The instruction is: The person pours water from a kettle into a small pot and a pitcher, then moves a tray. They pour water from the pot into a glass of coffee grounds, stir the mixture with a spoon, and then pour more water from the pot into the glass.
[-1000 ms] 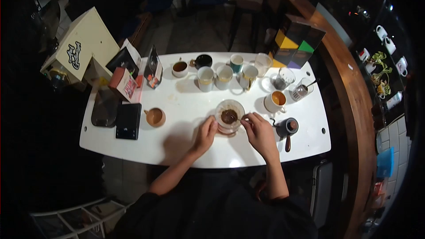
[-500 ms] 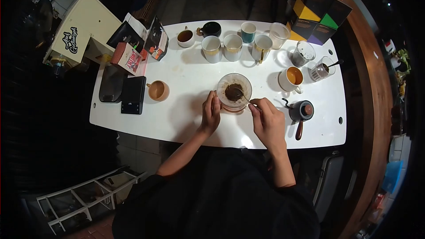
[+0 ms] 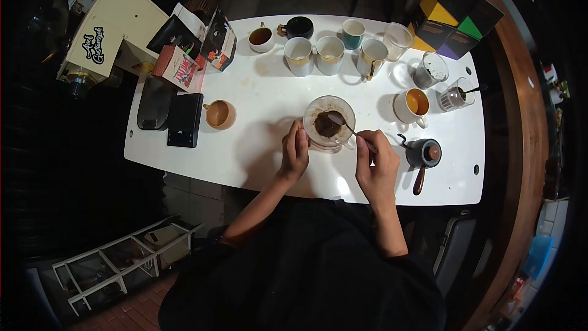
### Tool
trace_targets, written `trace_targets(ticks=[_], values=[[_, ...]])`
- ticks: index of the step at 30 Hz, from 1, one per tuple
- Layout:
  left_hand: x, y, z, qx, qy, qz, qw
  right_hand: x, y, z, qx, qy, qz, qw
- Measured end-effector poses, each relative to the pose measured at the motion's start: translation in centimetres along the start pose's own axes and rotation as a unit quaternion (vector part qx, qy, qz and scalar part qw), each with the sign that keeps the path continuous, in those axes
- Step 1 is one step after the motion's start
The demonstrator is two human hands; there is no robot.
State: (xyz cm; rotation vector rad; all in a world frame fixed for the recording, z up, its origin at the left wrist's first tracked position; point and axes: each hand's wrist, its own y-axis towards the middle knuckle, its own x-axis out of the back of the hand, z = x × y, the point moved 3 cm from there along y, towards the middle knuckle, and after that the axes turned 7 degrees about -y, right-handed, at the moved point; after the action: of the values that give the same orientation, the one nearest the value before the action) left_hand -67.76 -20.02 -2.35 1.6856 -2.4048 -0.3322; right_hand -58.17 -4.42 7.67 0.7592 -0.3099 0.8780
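Stirring mid-frame, my right hand (image 3: 376,168) pinched the spoon (image 3: 343,124) in the dripper (image 3: 329,122); left hand (image 3: 295,150) curled against it, grounds wet, brew unfinished.

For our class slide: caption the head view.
Right hand dips metal spoon into coffee-filled glass dripper, steadied by left hand.

Mugs (image 3: 330,55) line the white table's (image 3: 257,153) far edge beside coffee bags (image 3: 184,61).
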Motion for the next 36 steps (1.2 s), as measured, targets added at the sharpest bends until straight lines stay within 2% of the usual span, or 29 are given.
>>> trace_targets(ticks=[2, 4, 6, 8, 10, 17, 26, 28, 36], values=[[0.0, -0.2, -0.1, -0.013, 0.025, -0.006, 1.0, -0.2, 0.0, 0.0, 0.011, -0.001, -0.001, 1.0], [0.0, -0.3, 0.0, -0.005, 0.031, -0.013, 0.999, -0.4, -0.1, 0.1, -0.03, 0.032, -0.006, 0.999], [0.1, -0.5, 0.2, 0.004, 0.037, -0.018, 0.999, -0.5, -0.2, 0.4, -0.031, 0.039, -0.001, 0.999], [0.2, -0.3, 0.2, 0.002, 0.014, 0.003, 1.0, -0.8, -0.4, 0.6, -0.031, 0.045, 0.002, 0.998], [0.2, -0.2, -0.1, -0.002, 0.012, 0.003, 1.0, -1.2, -0.6, 0.8, -0.023, 0.045, 0.028, 0.998], [0.2, -0.3, 0.0, 0.006, 0.016, 0.0, 1.0, -2.1, -0.7, 0.1, -0.027, 0.015, 0.03, 0.999], [0.1, -0.2, -0.4, 0.003, 0.021, 0.003, 1.0, -0.6, -0.1, 0.3, -0.027, 0.028, -0.016, 0.999], [0.1, -0.1, -0.5, 0.001, 0.025, 0.006, 1.0, -0.5, 0.1, 0.0, 0.0, 0.005, 0.012, 1.0], [0.1, -0.1, -0.5, -0.006, 0.034, 0.01, 0.999, -0.7, -0.1, -0.3, -0.004, -0.033, 0.081, 0.996]])
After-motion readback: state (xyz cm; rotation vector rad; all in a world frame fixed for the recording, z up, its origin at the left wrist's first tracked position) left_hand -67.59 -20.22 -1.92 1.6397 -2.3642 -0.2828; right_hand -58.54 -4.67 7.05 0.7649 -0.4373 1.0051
